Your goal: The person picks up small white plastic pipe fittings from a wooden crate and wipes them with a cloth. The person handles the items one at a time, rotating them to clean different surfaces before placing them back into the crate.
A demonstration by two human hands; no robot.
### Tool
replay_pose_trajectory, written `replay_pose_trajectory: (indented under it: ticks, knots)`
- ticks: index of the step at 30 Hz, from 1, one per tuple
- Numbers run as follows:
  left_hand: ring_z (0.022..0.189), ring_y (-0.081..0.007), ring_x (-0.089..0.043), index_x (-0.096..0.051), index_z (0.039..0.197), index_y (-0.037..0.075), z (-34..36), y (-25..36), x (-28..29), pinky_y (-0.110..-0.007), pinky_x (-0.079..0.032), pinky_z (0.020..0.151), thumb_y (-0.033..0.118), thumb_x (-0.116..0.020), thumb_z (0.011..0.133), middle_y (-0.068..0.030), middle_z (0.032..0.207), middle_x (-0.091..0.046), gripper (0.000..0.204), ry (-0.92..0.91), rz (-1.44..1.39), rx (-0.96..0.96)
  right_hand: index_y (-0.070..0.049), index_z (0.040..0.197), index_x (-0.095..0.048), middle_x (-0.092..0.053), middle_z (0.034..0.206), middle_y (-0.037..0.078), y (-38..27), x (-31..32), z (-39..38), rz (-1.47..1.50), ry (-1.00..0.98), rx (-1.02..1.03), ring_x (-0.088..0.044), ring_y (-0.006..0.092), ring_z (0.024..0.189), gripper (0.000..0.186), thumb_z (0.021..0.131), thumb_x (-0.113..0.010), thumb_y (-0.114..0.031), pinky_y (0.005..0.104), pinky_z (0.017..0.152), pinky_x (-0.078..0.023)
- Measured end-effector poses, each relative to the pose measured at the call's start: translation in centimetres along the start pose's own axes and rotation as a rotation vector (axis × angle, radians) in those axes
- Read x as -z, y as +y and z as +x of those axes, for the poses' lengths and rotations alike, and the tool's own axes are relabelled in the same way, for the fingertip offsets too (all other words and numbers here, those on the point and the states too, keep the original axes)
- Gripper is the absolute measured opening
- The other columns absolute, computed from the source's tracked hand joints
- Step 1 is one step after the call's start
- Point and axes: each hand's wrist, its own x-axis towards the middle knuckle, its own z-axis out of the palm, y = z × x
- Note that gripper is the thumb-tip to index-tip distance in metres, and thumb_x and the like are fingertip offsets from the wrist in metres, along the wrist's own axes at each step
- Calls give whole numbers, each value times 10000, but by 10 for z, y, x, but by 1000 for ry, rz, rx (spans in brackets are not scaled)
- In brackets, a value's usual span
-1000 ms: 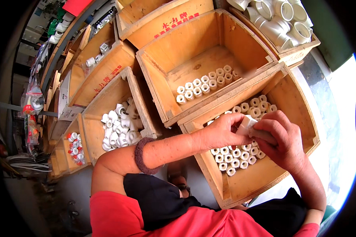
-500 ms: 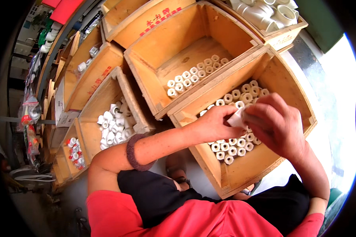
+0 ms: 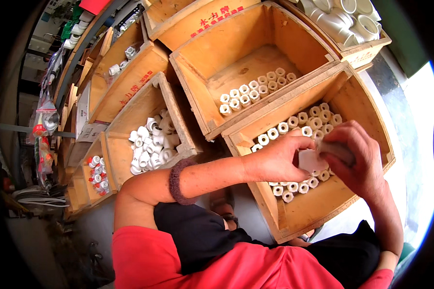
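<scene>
Closest in, beyond the red shirt [image 3: 222, 267] and a brown wristband [image 3: 181, 182] on the left forearm, the two hands meet above a wooden crate [image 3: 299, 219]. The left hand [image 3: 282, 156] has its fingers clamped on a white piece [image 3: 309, 160], which sits just in front of the right hand [image 3: 359, 156]. The piece is pale and blocky, with a flat, smooth-looking face turned upward; the fingers hide part of it, so its full shape cannot be told. The right fingers are bent round a greyish item [image 3: 341, 153], blurred, close against the piece; whether the two touch cannot be told.

Below the hands, white fittings [image 3: 315, 123] stand in rows with their round holes facing up. Bare wood shows between them and the crate's near wall, and also along the right wall; the hands hang inside the rim as seen from above.

Leftward, a second crate [image 3: 128, 126] holds jumbled white elbows [image 3: 152, 144]. Farther off, a deep crate [image 3: 236, 48] adjoins the near one, its fittings [image 3: 253, 94] lined along the near side, bare boards behind. Farthest, large white pipe fittings [image 3: 345, 21] fill a box.
</scene>
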Motion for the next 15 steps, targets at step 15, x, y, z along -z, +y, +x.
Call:
replay_pose_trajectory:
  ticks: [15]
  knots:
    - [928,-232,-595,-592,1157,44,-6,-6,7,-303,-515,710,4,-690,757,-85,1004,-567,413,40,210,-228,-34,934,-631,-606,855,101,5,5,3,22,20,-54,-640,276,795,273,681,-726,5,323,677,-523]
